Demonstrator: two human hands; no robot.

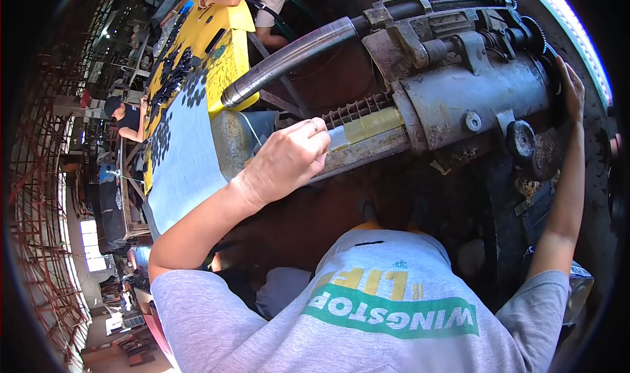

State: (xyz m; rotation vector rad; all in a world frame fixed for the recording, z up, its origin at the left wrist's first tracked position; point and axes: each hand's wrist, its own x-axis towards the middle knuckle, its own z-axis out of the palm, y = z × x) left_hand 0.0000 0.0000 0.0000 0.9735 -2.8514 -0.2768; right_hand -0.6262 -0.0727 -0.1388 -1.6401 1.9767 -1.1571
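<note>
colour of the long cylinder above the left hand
The cylinder is shiny silver in the head view.

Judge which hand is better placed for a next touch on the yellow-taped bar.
Probably the left: the left hand is close beside the yellow-taped bar, whereas the right hand is at the grey machine's far right end.

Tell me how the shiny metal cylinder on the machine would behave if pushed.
The metal cylinder would likely feel stiff and heavy, as it looks like thick metal. It probably wouldn't roll away, since one end joins the machine. Its smooth, glossy surface may make it slippery to grip.
</note>
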